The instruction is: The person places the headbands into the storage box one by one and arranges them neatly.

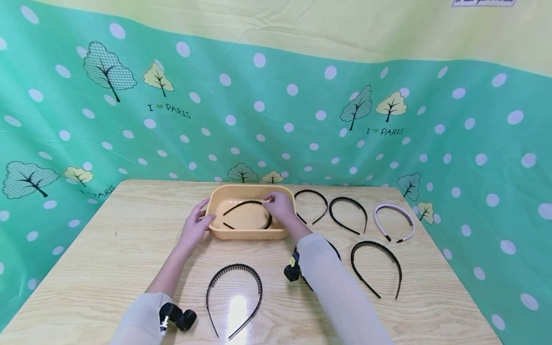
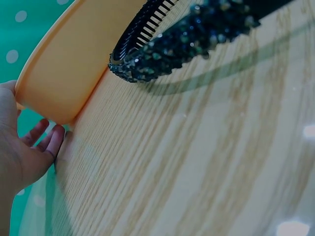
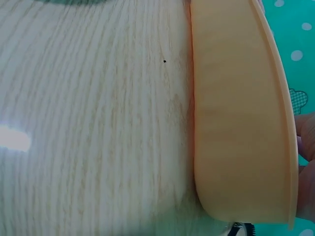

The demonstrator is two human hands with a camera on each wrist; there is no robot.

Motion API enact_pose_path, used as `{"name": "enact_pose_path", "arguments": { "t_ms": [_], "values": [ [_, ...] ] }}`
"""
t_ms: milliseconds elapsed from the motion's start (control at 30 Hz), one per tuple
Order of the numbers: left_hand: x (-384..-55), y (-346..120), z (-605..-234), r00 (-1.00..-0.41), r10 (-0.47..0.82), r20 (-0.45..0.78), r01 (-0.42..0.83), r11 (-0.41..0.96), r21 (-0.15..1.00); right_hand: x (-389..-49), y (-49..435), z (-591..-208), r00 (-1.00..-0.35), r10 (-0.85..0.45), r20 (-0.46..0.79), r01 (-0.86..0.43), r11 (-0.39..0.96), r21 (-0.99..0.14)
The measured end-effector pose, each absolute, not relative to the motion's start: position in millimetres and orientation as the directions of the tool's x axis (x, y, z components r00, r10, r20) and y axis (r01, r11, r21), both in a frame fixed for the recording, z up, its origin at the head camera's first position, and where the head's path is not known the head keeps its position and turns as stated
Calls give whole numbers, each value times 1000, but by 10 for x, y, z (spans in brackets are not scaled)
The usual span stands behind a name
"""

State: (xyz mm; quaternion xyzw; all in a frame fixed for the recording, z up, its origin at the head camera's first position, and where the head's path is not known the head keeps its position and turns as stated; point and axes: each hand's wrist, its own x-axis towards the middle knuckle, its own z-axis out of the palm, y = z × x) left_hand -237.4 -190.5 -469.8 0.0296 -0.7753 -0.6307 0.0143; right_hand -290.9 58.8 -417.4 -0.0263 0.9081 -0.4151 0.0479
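An orange plastic basin (image 1: 250,235) stands toward the back of the table. My left hand (image 1: 197,225) grips its left end, thumb over the rim and fingers outside; the left wrist view shows these fingers (image 2: 56,140) beside the wall. Inside the basin lies a black toothed headband (image 1: 245,202), its two ends pointing left. My right hand (image 1: 280,207) reaches in over the right side and pinches this headband at its upper arm. In the right wrist view the basin wall (image 3: 241,118) partly hides the right fingers (image 3: 306,142).
A dark beaded headband (image 1: 237,265) with teeth lies in front of the basin. To the right lie several more black headbands (image 1: 346,198) and a pale lilac one (image 1: 393,206). My right sleeve (image 1: 332,282) partly covers another. A green dotted cloth (image 1: 258,105) hangs behind the table.
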Motion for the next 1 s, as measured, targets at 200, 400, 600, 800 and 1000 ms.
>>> {"name": "enact_pose_path", "arguments": {
  "t_ms": [200,400,600,800,1000],
  "values": [
    [-2369,-1898,-4690,-998,-68,-17,-32,216,976,-2919,629,-4145,-989,-131,-63,-29,604,-797],
    [-2362,-1904,-4687,-998,-62,-23,-36,215,976,-2914,669,-4101,-983,-175,-45,-64,567,-821],
    [-2358,-1903,-4695,-998,-57,-25,-36,199,979,-2874,709,-4000,-979,-203,-29,-105,621,-777],
    [-2361,-1900,-4702,-997,-72,-24,-39,213,976,-2838,746,-3896,-974,-221,-55,-103,643,-759],
    [-2323,-1876,-4608,-998,-55,-40,-50,185,981,-2825,804,-3826,-972,-227,-61,-106,657,-746]
  ]
}}
